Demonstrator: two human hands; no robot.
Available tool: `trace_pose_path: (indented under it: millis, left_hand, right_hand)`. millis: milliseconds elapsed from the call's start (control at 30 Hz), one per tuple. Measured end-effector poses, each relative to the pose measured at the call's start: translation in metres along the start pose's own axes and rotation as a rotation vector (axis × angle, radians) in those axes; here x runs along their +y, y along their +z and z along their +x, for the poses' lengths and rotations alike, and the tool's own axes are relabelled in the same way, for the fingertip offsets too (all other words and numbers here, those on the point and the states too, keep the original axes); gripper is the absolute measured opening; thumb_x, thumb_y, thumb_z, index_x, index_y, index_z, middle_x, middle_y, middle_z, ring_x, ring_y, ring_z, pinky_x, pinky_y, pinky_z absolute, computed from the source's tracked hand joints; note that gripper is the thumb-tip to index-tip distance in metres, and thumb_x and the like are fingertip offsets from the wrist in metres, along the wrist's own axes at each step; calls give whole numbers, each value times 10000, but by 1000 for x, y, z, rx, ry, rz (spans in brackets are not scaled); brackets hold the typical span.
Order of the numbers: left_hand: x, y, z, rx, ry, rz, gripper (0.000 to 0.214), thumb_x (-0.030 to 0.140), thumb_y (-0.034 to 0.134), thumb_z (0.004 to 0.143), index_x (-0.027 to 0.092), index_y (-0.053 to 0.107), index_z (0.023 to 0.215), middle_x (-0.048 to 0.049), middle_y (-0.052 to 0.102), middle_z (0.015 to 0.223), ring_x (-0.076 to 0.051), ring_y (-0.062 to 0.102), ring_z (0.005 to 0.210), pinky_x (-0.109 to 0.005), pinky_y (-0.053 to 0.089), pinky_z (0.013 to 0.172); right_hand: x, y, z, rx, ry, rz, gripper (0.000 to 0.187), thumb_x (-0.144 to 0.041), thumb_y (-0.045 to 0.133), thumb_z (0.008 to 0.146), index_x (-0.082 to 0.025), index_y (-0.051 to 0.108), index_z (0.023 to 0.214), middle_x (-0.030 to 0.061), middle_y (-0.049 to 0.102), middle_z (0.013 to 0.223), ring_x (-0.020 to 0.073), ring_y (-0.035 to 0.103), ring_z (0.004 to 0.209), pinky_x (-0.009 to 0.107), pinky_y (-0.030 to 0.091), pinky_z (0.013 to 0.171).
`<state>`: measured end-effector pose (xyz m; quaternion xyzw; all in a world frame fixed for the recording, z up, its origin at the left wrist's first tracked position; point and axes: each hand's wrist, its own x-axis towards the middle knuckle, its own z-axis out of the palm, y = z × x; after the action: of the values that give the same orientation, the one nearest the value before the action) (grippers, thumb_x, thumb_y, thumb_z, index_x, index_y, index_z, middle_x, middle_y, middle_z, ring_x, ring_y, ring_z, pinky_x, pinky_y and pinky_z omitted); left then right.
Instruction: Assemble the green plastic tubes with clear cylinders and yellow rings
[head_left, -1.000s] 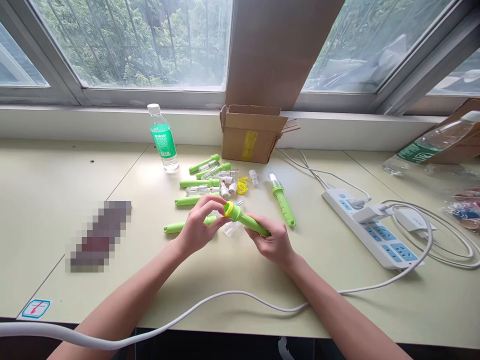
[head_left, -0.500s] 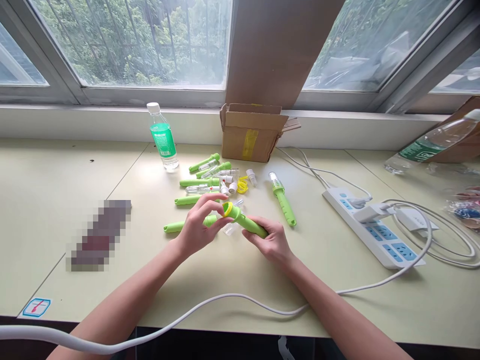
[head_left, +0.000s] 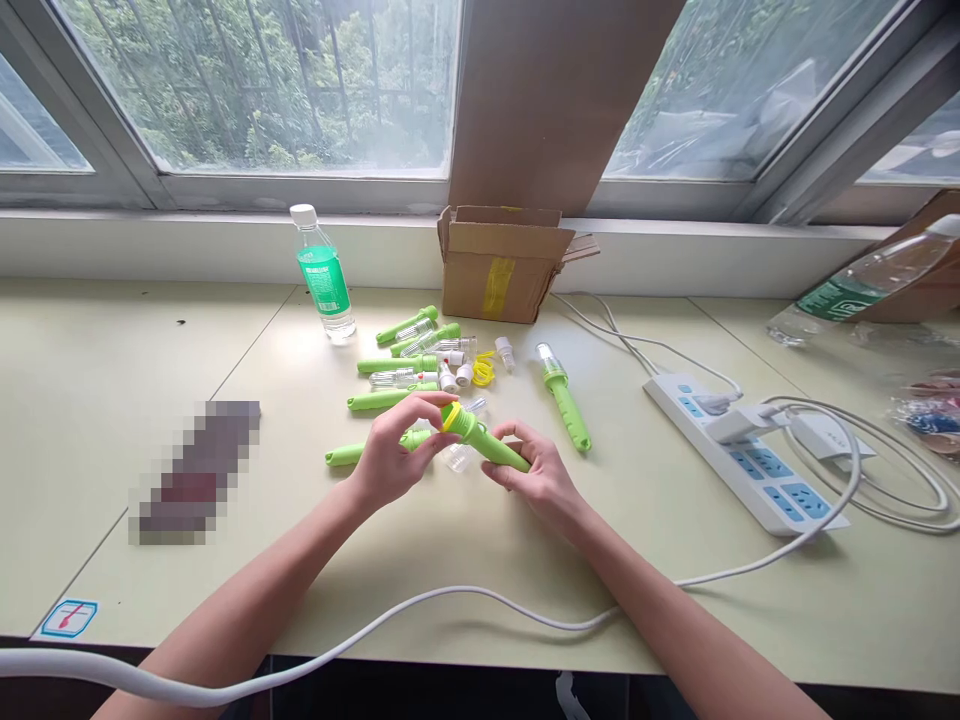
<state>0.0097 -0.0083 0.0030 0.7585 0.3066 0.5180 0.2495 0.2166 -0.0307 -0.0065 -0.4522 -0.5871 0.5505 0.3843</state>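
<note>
A green plastic tube handle (head_left: pixel 486 442) is held tilted above the table, its threaded end up and to the left. My right hand (head_left: pixel 541 474) is closed around its lower part. At the threaded end sits a yellow ring (head_left: pixel 451 416), pinched between the thumb and fingers of my left hand (head_left: pixel 396 452). Behind my hands lie several more green handles (head_left: pixel 397 365), clear plastic covers (head_left: pixel 394 379), white caps (head_left: pixel 505 354) and loose yellow rings (head_left: pixel 484 370). To the right rests a green stick with a clear cover fitted (head_left: pixel 564 398).
At the back stand a cardboard box (head_left: pixel 499 268) and a green-labelled water bottle (head_left: pixel 325 280). A white power strip (head_left: pixel 739 455) with plugs and coiled cables lies on the right. One white cable (head_left: pixel 465 590) crosses the table near its front edge. Another bottle (head_left: pixel 862 285) lies tilted at far right.
The yellow ring looks seated more squarely around the threaded end, with my left fingers still on it. My right fingers have shifted slightly on the handle.
</note>
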Motion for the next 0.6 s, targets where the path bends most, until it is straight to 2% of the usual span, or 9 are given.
trace_pose_path:
  millis: [300,500,600]
  left_hand:
    - [-2,-1,0,5,103,122,125,135,641,802,176,527,834,-110,655,1103,-212,629,1040,-384,531,850]
    - [-5,2,-2,3,123,131,135,113,634,803,180,538,869,-113,644,1129,-207,616,1062,-391,523,874]
    - [-4,3,-3,13,113,122,145,101,627,805,182,537,884,-117,632,1157,-205,610,1073,-392,520,881]
  right_hand:
    - [9,-1,2,61,-63,-107,179,-273,672,743,-190,543,838,-36,550,577,107,450,508,230,349,495]
    - [12,-3,0,122,-156,-216,159,-283,660,771,-193,556,850,-54,482,547,79,330,471,220,276,458]
    - [14,-4,-1,143,-195,-254,142,-275,651,778,-195,559,853,-56,464,546,79,313,469,222,260,452]
